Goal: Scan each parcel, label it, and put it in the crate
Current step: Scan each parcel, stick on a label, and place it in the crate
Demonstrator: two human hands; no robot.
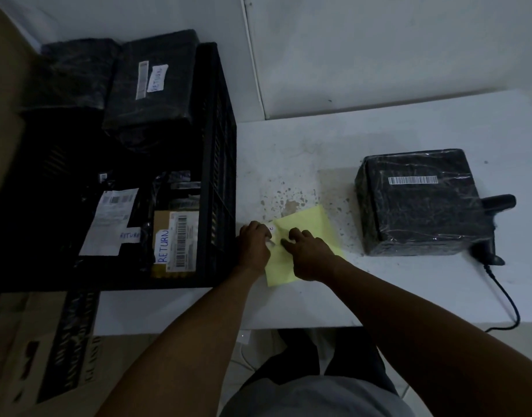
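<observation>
A yellow backing sheet (311,228) lies on the white table (319,296), with a white label (272,231) at its left edge. My left hand (254,246) pinches that label. My right hand (311,257) presses down on the sheet with spread fingers. A black wrapped parcel (421,203) with a barcode strip on top sits to the right. A black handheld scanner (490,230) stands just behind the parcel's right side. The black crate (219,164) on the left holds several parcels, some marked RETURN.
The scanner's cable (507,299) runs over the table's front edge at right. Cardboard boxes (42,356) stand on the floor at lower left. A white wall panel (379,55) rises behind the table. A stained patch marks the table behind the sheet.
</observation>
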